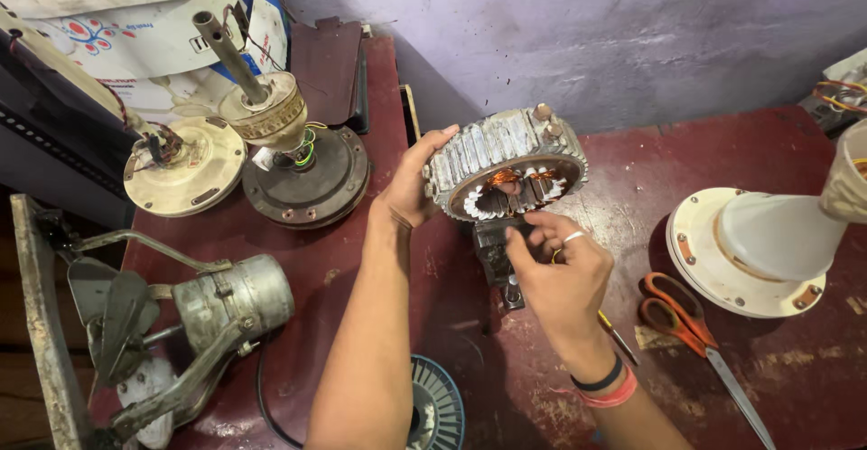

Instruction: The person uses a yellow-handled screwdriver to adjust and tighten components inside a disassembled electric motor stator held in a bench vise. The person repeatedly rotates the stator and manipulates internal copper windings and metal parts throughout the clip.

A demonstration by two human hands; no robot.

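My left hand [411, 188] grips the left side of a round metal motor stator [488, 152], holding it tilted above the dark red table [777, 161]. Copper windings [515, 184] show inside its ring. Just under the stator's lower rim, my right hand [560, 274] has its fingers pinched together, and a thin tool with a yellow part [614, 331] sticks out below the palm. A small dark metal block [495, 251] stands on the table between the two hands.
Two opened fan motors with shafts [271, 116] sit at the back left. A grey motor on a metal frame [230, 301] is at the front left. A cream fan housing [750, 242] and orange-handled scissors [677, 310] lie to the right. A round ribbed part [438, 405] lies near the front edge.
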